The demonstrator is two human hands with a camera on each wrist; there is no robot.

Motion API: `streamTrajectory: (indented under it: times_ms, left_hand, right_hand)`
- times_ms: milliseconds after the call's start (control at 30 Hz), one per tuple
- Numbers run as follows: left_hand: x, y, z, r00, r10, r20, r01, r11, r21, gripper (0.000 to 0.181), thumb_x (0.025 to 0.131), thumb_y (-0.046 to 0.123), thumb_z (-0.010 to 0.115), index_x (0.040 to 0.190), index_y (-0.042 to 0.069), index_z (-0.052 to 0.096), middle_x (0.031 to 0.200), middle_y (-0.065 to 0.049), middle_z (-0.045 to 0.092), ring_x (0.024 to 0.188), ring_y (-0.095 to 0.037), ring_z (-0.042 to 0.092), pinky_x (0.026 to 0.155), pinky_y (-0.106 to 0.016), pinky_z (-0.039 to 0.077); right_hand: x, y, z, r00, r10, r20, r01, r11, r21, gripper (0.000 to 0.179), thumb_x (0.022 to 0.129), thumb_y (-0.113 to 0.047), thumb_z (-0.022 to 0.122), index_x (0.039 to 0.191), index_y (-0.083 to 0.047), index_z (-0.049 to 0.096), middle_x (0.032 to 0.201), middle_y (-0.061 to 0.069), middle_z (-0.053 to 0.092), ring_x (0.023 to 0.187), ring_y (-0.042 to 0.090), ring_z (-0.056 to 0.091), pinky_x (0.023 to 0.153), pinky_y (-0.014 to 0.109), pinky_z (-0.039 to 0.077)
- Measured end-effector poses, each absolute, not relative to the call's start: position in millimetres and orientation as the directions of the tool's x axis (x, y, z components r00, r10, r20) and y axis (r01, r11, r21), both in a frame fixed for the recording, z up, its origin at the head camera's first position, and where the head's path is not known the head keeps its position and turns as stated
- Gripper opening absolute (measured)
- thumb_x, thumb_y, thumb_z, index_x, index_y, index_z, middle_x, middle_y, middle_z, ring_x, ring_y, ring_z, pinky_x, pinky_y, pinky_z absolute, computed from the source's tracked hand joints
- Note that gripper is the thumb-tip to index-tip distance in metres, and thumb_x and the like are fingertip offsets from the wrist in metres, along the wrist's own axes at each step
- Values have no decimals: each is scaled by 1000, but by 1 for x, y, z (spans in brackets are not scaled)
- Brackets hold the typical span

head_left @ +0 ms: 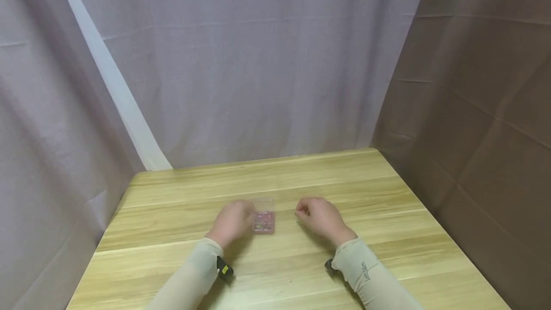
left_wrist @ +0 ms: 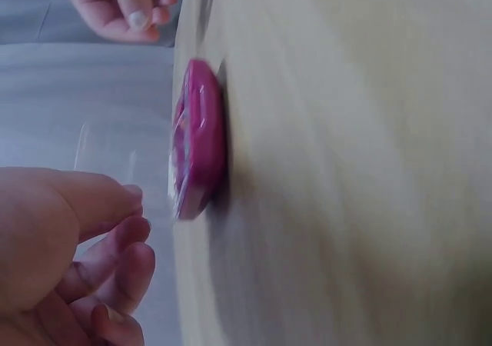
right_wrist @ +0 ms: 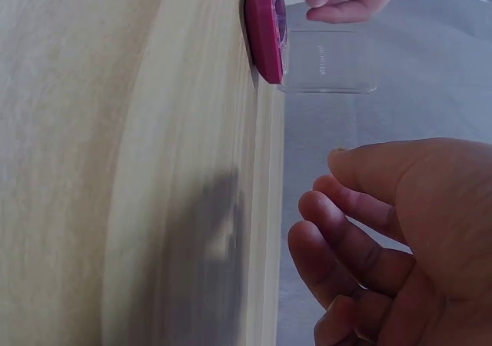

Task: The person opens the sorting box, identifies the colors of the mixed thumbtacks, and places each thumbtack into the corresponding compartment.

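A small pink box (head_left: 263,223) with compartments sits on the table, its clear lid (right_wrist: 327,61) standing raised at the back. Small colourful pieces show inside it in the head view. My left hand (head_left: 234,219) hovers at the box's left side, fingers loosely bent, thumb tip close to the forefinger (left_wrist: 137,229); no object shows between them. To the right of the box, my right hand (head_left: 320,216) is held above the table with its fingers (right_wrist: 327,215) loosely bent. A gap shows between thumb and forefinger, with nothing seen in it.
The wood-grain table (head_left: 344,176) extends around the box on every side. Grey curtains (head_left: 258,71) hang behind it and at the left, with a darker brownish curtain (head_left: 473,109) along the right. Dark wrist bands (head_left: 225,269) sit over the sleeves.
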State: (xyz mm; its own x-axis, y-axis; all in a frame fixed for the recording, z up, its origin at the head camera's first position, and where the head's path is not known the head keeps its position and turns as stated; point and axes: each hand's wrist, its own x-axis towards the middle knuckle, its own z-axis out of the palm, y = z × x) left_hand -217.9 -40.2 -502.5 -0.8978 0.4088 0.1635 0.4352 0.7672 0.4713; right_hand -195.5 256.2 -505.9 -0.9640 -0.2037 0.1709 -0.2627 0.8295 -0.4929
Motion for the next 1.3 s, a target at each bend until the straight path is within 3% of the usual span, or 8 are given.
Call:
streamTrajectory:
  times_ms: [200, 400, 533, 733, 1300]
  left_hand:
    - [-225, -48, -486, -915, 349, 204, 404, 776, 484, 8, 106, 19, 69, 104, 16, 77, 98, 0, 74, 88, -19, 69, 83, -44, 62]
    - [-235, -40, -470, -893, 352, 281, 445, 783, 434, 15, 108, 20, 70, 117, 10, 76, 102, -4, 74, 83, -17, 69, 76, -39, 62]
    - [-241, -31, -467, -888, 376, 265, 458, 781, 424, 22, 112, 24, 65, 124, 10, 76, 108, -5, 75, 90, -19, 71, 83, -40, 63]
    - [-243, -23, -467, -890, 409, 202, 455, 780, 430, 23, 113, 25, 62, 118, 11, 80, 109, -3, 72, 94, -18, 69, 89, -42, 62]
    - [-236, -25, -479, -913, 377, 155, 398, 745, 534, 23, 112, 24, 65, 117, 9, 82, 117, -9, 81, 108, -27, 76, 101, -49, 60]
  right_hand:
    - [-195, 252, -507, -968, -211, 133, -249, 830, -499, 9, 100, -26, 82, 101, -17, 79, 90, -9, 74, 82, 10, 67, 82, 42, 60]
    - [-195, 238, -511, -954, -285, 91, -290, 813, -505, 5, 101, -25, 80, 101, -20, 79, 96, -5, 77, 92, 18, 73, 93, 49, 61]
    - [-195, 228, -515, -944, -323, 64, -307, 793, -526, 8, 101, -26, 80, 98, -19, 79, 91, -7, 75, 85, 14, 70, 88, 46, 61]
    - [-195, 214, -516, -930, -366, 17, -310, 761, -570, 17, 104, -31, 76, 95, -17, 77, 83, -9, 71, 73, 9, 64, 78, 41, 61]
    - [-195, 199, -521, -932, -359, -49, -255, 745, -616, 21, 104, -35, 75, 96, -16, 76, 78, -9, 69, 67, 12, 63, 71, 38, 59]
